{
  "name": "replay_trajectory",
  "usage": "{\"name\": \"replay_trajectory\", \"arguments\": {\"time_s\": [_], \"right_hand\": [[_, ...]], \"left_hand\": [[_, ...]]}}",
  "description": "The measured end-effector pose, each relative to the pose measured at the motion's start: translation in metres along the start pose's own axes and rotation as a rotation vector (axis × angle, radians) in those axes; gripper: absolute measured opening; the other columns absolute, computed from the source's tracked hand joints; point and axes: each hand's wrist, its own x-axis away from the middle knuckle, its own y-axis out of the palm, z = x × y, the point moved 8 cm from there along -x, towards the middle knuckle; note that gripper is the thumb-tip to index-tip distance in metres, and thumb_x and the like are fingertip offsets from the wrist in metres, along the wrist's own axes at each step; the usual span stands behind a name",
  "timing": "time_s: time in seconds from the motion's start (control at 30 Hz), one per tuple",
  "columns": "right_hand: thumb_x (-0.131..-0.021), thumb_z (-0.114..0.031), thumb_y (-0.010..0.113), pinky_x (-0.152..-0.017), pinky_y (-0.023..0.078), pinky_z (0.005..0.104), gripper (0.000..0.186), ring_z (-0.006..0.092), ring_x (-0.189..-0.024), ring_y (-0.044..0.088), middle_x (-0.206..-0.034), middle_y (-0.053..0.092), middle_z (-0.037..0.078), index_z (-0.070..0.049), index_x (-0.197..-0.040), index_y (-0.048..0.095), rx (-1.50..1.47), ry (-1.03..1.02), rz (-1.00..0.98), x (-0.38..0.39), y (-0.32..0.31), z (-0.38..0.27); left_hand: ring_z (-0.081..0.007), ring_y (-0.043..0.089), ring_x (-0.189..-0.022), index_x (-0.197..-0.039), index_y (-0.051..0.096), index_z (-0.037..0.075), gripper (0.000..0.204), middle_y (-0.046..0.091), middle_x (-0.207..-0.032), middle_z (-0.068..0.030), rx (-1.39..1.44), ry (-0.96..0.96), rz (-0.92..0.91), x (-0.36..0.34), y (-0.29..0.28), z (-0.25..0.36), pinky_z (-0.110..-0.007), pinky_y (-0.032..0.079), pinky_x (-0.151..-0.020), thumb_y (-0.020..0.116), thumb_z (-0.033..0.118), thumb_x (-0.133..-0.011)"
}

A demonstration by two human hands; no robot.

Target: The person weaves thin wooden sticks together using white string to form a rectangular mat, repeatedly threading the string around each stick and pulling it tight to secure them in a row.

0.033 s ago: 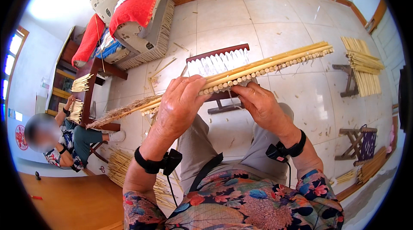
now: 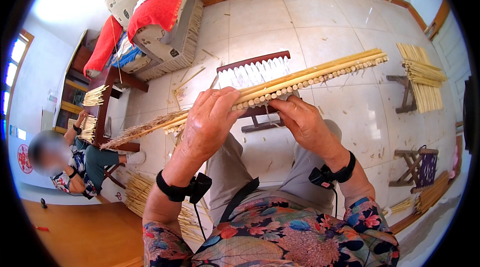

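Observation:
Across my lap runs a row of bound straw stalks (image 2: 300, 86), their round cut ends lined up along the near edge. A few long yellow stalks (image 2: 320, 68) lie over the row, slanting up to the right, with a feathery brown seed head (image 2: 145, 126) at the left end. My left hand (image 2: 212, 117) is closed over the stalks left of the middle, thumb along the cut ends. Below the row, my right hand (image 2: 300, 121) pinches at its underside, the fingertips partly hidden. A thin pale strand (image 2: 269, 113) hangs beside those fingers; whether they hold it is unclear.
Beyond the stalks stands a low stool (image 2: 254, 69) with a white covered top. Stacked straw (image 2: 422, 74) rests on a stand at right, near a folding stool (image 2: 416, 167). At left, another person (image 2: 82, 167) sits by a dark table (image 2: 107, 112). More stalks (image 2: 137, 192) lie behind my left arm.

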Motion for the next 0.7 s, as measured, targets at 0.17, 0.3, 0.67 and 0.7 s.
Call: {"name": "replay_trajectory", "arguments": {"time_s": [0.17,0.3,0.67,0.7], "right_hand": [[-0.084,0.004,0.059,-0.069,0.051,0.0391,0.038,0.0324,-0.081,0.062,-0.089,0.059,0.014,-0.006,-0.12,0.057,-0.029,0.016,-0.01,-0.001,-0.002,-0.002],[-0.084,0.004,0.059,-0.069,0.051,0.0387,0.037,0.0323,-0.081,0.062,-0.09,0.059,0.014,-0.006,-0.12,0.058,-0.052,0.068,-0.036,0.0,-0.002,0.0],[-0.081,-0.003,0.068,-0.062,0.051,0.0344,0.027,0.0273,-0.071,0.062,-0.082,0.061,0.009,-0.007,-0.107,0.064,0.038,-0.014,0.158,-0.004,-0.003,-0.001],[-0.079,-0.002,0.068,-0.061,0.051,0.034,0.028,0.0265,-0.07,0.061,-0.079,0.059,0.008,-0.007,-0.106,0.064,0.138,-0.067,0.186,-0.003,-0.005,-0.006]], "left_hand": [[-0.0321,0.061,-0.089,-0.102,0.059,-0.001,0.036,0.065,-0.099,-0.0167,0.01,0.012,0.004,0.0,0.001,0.001,-0.04,0.048,-0.079,0.075,0.005,-0.07],[-0.0318,0.061,-0.088,-0.102,0.059,-0.001,0.037,0.064,-0.099,-0.0168,0.008,0.021,0.016,0.001,0.003,0.002,-0.04,0.048,-0.077,0.075,0.005,-0.07],[-0.0314,0.06,-0.087,-0.103,0.059,-0.001,0.037,0.064,-0.099,-0.0165,0.009,0.031,0.016,-0.001,0.002,0.003,-0.04,0.047,-0.076,0.075,0.004,-0.069],[-0.0315,0.06,-0.087,-0.103,0.059,-0.001,0.038,0.064,-0.099,-0.0165,0.013,0.029,0.011,-0.002,0.002,0.003,-0.039,0.047,-0.076,0.075,0.004,-0.069]]}}
